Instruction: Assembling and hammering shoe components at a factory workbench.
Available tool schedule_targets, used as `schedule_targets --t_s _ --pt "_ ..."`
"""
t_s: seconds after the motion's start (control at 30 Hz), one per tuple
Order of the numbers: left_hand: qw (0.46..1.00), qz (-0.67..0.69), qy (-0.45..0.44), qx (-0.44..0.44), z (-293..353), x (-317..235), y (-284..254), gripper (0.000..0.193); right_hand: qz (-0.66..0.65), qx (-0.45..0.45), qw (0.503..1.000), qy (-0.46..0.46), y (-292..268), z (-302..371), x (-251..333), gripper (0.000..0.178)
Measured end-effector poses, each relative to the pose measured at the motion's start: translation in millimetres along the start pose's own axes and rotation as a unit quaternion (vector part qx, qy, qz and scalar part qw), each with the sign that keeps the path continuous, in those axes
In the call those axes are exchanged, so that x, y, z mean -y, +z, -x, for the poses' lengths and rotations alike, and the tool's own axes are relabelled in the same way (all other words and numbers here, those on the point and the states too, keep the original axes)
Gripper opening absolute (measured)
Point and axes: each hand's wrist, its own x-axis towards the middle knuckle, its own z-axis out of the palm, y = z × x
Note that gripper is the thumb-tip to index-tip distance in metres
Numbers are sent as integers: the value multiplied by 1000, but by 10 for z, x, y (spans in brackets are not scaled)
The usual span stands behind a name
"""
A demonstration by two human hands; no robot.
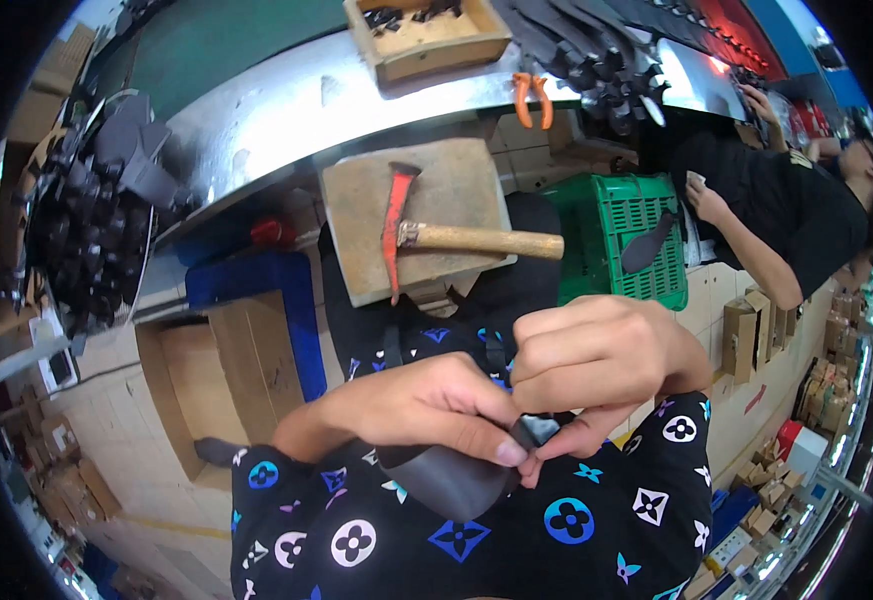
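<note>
In the head view, at the lower centre of the frame, the left hand (pixel 431 405) is pinching a dark curved piece (pixel 446 483) and the right hand (pixel 596 365) is pinching a small glossy part (pixel 536 430) beside it, the smooth piece seemingly being light, fairly stiff, slightly slippery and best held by its edges

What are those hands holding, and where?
A dark curved piece: the left hand grips its upper edge; the right hand is at its right end, its exact grip unclear.
</note>
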Motion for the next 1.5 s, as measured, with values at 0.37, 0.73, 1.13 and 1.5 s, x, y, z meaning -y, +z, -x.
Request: schedule_targets --t_s 0.37,0.73,1.13,1.5 --pt "878 -301 55 -369 -8 -129 15 17 68 -208 974 53 164 96 -334 35" --pt "864 -249 24 -437 -73 -77 -563 18 -50 -206 969 124 -76 191 -972 37" --pt "641 -373 137 -657 273 -449 -1008 22 196 -316 906 201 -649 275 -1329 33" --pt "287 -583 -19 -759 1176 -222 -1752 41 647 -166 622 409 -2148 1230 -2072 23"
